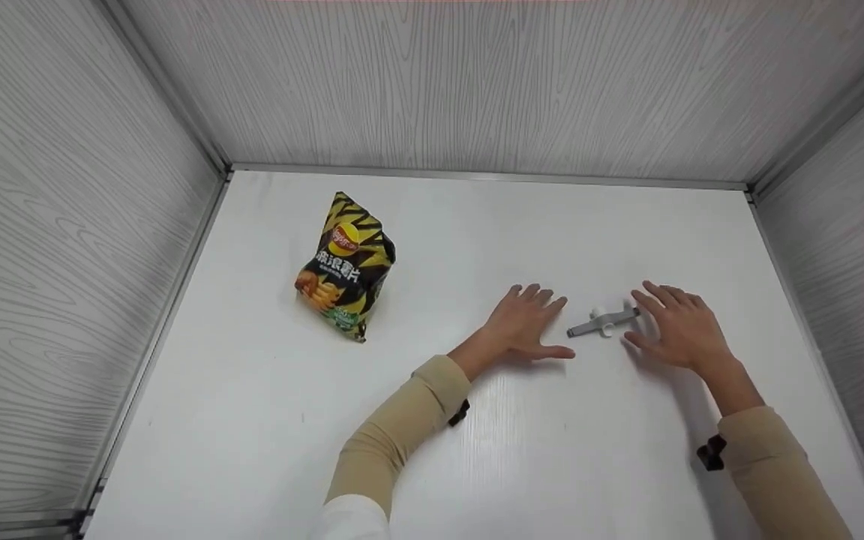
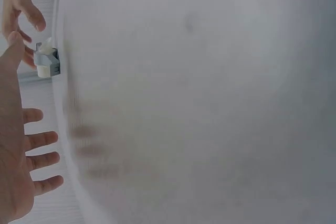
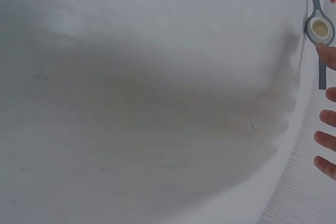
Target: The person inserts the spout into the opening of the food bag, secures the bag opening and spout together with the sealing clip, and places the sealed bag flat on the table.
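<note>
On the white table lies a slim grey bar with a white ring-like part at its middle point(image 1: 603, 323); what it is I cannot tell. To its left, my left hand point(image 1: 526, 324) spreads its fingers and thumb, apart from the bar. My right hand point(image 1: 681, 328) is around the bar's right end, thumb and forefinger parted; whether a fingertip touches it is unclear. In the left wrist view the grey bar point(image 2: 47, 60) appears end-on beyond my left hand point(image 2: 14, 150). The right wrist view shows the bar point(image 3: 316, 14) at the right edge, partly behind the thumb.
A black and yellow bag of potato chips point(image 1: 348, 266) lies at the table's left back. Grey wood-patterned panels point(image 1: 432, 90) stand along the back and both sides of the white table point(image 1: 252, 420).
</note>
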Available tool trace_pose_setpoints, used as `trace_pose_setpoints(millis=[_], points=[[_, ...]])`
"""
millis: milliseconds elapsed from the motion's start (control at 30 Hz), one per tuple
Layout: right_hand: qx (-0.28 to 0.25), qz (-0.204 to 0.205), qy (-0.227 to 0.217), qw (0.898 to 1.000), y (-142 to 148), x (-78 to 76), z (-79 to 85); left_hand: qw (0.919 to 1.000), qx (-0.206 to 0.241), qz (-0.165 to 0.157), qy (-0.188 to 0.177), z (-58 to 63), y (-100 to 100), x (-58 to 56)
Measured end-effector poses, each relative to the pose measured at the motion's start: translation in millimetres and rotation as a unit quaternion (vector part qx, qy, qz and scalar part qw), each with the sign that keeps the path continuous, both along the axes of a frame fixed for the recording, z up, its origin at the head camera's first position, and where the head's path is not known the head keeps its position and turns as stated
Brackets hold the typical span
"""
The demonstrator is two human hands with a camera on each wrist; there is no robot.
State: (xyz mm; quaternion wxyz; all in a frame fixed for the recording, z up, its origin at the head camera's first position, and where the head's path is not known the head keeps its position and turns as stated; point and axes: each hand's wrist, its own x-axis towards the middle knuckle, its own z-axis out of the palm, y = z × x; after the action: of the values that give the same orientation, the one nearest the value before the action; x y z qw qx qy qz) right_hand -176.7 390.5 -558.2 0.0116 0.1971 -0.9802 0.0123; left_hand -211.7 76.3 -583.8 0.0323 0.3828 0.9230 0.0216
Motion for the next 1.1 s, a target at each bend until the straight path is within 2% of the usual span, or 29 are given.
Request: trace_pose_setpoints(millis=[233, 467, 667, 800, 900, 1100], points=[[-0.013, -0.005, -0.011, 1.0, 3, -6.2, -5.1, 0.9994, -0.022, -0.01, 0.026, -1.9, 16, -0.8], [-0.016, -0.012, -0.039, 0.999, 4, -10.4, -8.0, 0.9989, -0.044, -0.006, 0.016, -5.0, 27, 1.9], [-0.025, -0.015, -0.035, 0.999, 4, -13.5, -7.9, 0.9987, -0.045, 0.009, 0.021, -4.4, 35, 0.7], [-0.023, -0.016, -0.037, 0.999, 3, -15.6, -8.9, 0.9989, -0.04, 0.021, 0.008, -4.7, 39, 0.8], [-0.022, -0.014, -0.034, 0.999, 2, -17.1, -10.0, 0.999, -0.039, 0.023, 0.003, -4.3, 41, 1.3], [-0.03, -0.005, -0.013, 0.999, 2, -19.7, -12.8, 0.9991, -0.033, 0.02, 0.015, -5.2, 43, 1.7]])
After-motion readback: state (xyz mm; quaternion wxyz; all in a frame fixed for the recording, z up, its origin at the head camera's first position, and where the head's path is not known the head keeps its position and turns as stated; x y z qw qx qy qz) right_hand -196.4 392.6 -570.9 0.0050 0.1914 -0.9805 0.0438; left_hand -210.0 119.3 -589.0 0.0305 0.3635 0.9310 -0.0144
